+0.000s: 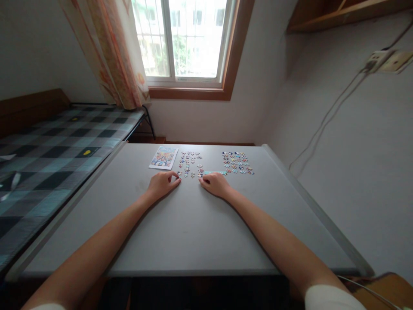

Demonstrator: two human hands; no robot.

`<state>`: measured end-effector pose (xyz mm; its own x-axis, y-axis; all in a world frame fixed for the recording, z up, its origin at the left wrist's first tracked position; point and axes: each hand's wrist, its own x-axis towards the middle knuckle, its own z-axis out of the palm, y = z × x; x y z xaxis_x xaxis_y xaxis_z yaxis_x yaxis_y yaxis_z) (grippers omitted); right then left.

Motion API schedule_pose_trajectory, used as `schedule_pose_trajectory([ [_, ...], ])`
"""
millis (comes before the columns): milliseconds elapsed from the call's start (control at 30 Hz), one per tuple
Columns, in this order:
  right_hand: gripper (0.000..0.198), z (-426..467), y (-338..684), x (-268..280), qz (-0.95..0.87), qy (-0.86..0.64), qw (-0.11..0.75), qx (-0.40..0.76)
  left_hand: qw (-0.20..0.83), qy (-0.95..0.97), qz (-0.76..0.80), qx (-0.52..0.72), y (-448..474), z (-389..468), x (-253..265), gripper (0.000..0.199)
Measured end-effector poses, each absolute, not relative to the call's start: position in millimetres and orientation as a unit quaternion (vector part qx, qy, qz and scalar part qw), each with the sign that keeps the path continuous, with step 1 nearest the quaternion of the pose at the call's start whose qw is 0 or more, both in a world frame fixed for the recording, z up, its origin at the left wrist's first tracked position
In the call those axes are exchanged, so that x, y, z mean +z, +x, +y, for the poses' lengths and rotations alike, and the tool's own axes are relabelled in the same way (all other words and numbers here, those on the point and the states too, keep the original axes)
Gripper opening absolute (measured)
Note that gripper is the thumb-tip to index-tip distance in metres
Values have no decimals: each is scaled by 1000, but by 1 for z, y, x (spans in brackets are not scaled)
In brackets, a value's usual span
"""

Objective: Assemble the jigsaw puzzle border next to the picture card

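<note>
Small jigsaw pieces (187,164) lie loosely in columns on the grey table, just beyond my hands. My left hand (161,183) rests at the left edge of this group, its thumb and forefinger closed around the edge of a jigsaw piece (180,174). On the other side, my right hand (217,184) is closed too, its fingertips at a jigsaw piece (200,175) in the nearest row. A light-green strip (215,172) lies just behind the right knuckles, partly covered by them. Farther right, several more jigsaw pieces (237,162) are spread in rows.
A colourful picture sheet (164,157) lies on the grey table (193,232), left of the pieces. A bed (64,146) with a checked cover stands along the left. The wall (348,142) with a hanging cable (325,116) borders the right side.
</note>
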<state>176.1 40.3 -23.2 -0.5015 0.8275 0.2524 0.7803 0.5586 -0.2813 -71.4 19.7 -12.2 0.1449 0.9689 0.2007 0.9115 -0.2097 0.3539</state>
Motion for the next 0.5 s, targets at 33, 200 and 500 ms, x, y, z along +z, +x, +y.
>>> schedule_pose_trajectory([
  [33, 39, 40, 176, -23, -864, -466, 180, 66, 75, 753, 625, 194, -71, 19, -12, 35],
  [200, 39, 39, 175, -20, -863, -468, 178, 65, 75, 751, 626, 195, -71, 18, -10, 35],
  [500, 39, 41, 176, -24, -865, -463, 183, 66, 73, 751, 629, 187, -70, 19, -11, 36],
])
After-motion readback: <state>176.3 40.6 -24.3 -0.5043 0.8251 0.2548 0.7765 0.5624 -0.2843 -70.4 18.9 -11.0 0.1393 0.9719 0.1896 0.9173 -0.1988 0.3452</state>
